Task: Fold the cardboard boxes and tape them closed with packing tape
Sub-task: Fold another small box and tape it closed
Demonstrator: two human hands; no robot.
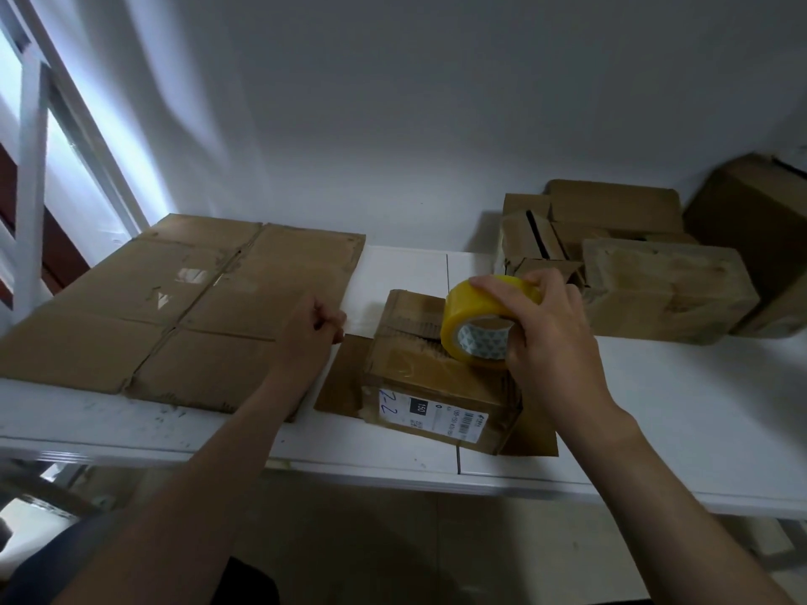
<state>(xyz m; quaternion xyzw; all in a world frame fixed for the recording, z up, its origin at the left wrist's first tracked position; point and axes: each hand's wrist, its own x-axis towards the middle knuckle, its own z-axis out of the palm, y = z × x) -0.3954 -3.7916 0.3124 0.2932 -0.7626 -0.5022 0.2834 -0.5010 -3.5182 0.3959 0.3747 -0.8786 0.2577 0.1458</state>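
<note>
A small cardboard box with a white label on its near side stands on the white table, side flaps spread flat. My right hand grips a yellow roll of packing tape over the box's top right part. My left hand hovers just left of the box with its fingers curled as if pinching; whether a strip of tape runs to it cannot be made out.
A large flattened cardboard sheet covers the table's left part. Several folded boxes are piled at the back right against the wall. A window frame stands at the far left.
</note>
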